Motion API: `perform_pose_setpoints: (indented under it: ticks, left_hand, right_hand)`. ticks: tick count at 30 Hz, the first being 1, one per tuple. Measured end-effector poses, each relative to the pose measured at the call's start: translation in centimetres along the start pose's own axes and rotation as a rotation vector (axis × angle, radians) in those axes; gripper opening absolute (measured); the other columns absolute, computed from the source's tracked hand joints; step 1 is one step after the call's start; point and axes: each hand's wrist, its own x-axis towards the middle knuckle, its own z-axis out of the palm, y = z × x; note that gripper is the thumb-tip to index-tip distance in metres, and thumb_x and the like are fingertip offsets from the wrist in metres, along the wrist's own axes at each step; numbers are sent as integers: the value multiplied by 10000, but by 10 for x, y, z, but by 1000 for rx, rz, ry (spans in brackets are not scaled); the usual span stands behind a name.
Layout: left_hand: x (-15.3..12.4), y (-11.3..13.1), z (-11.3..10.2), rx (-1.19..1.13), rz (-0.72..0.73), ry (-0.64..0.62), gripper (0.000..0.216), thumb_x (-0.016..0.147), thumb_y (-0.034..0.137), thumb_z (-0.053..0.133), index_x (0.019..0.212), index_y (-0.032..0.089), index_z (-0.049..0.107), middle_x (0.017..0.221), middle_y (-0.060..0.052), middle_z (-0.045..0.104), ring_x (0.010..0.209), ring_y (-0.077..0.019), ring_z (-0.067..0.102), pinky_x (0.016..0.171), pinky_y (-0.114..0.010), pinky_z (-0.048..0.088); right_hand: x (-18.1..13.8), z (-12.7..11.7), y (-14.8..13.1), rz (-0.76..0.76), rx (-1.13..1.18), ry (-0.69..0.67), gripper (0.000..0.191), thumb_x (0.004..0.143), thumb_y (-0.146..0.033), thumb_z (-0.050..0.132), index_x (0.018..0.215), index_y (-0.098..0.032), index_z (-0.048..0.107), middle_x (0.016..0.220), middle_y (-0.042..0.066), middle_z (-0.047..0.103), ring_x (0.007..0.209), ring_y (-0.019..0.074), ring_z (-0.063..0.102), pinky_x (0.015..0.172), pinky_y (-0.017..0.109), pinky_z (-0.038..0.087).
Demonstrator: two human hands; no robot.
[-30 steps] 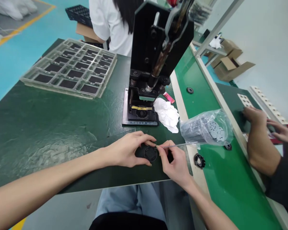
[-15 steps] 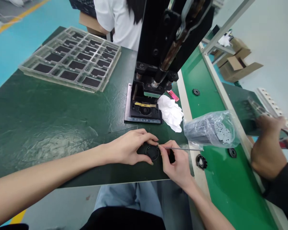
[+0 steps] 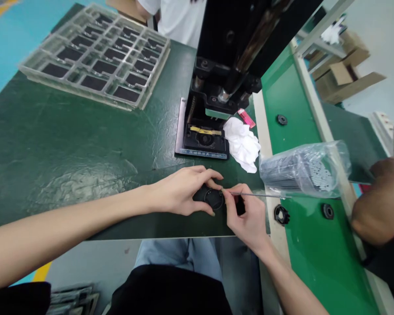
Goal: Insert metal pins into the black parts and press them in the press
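My left hand (image 3: 184, 190) is curled round a small round black part (image 3: 212, 197) lying on the dark green mat (image 3: 68, 144) near the table's front edge. My right hand (image 3: 248, 218) pinches a thin metal rod (image 3: 256, 194) whose tip touches the part's upper rim. The rod runs to the right, towards a clear plastic bag of similar rods (image 3: 304, 169). Something dark sits under my right palm; I cannot make it out.
A black hand press (image 3: 230, 52) stands behind, with its fixture base (image 3: 203, 140) and a white cloth (image 3: 243, 143) beside it. A clear tray of black parts (image 3: 95, 57) lies at back left. Black rings (image 3: 281, 214) lie on the green belt (image 3: 308, 245). Another person's arm (image 3: 379, 210) is at right.
The view has tipped down and shifted, so everything sits higher in frame. My hands stay on the part and rod. The person at right drew their hands back.
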Motion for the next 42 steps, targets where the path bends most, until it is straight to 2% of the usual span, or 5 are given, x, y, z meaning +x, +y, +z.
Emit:
perform_pose_setpoints:
  ticks: [13, 18, 22, 28, 42]
  left_hand:
    - [0, 2, 4, -28, -6, 32, 716, 772, 338, 907, 1333, 209, 482, 1165, -53, 757, 1225, -307, 644, 999, -398, 510]
    - [-1, 4, 6, -23, -25, 89, 587, 735, 366, 935, 1111, 208, 513, 1080, -42, 730, 1002, -252, 711, 855, -345, 540]
    - [0, 3, 6, -35, -7, 94, 601, 719, 383, 949, 1090, 221, 506, 1063, -21, 736, 988, -237, 714, 854, -343, 544]
    - [1, 2, 5, -14, 12, 94, 611, 723, 413, 938, 1128, 222, 522, 1084, -37, 742, 1020, -250, 714, 888, -371, 553]
    - [2, 4, -1, 66, 56, 66, 546, 808, 487, 855, 1158, 216, 535, 1135, -60, 741, 1023, -248, 707, 908, -382, 562]
  right_hand:
    - [-2, 9, -1, -54, -127, -17, 148, 1002, -149, 540, 861, -195, 539, 749, 28, 589, 645, 142, 562, 582, 270, 443]
    - [1, 5, -3, 119, 83, 64, 204, 1025, -240, 566, 829, -187, 570, 701, -6, 580, 572, 102, 541, 529, 229, 430]
    - [2, -11, -1, 171, 111, 363, 163, 1050, -248, 536, 944, -185, 641, 757, 7, 632, 648, 120, 628, 607, 244, 513]
    - [-5, -46, 5, -107, -156, 94, 317, 1002, -73, 472, 1182, -214, 692, 999, 60, 744, 910, 190, 686, 830, 366, 569]
    - [-43, -91, -10, -114, -301, 403, 386, 934, -32, 579, 1227, -249, 706, 1000, 57, 759, 901, 214, 736, 817, 412, 610]
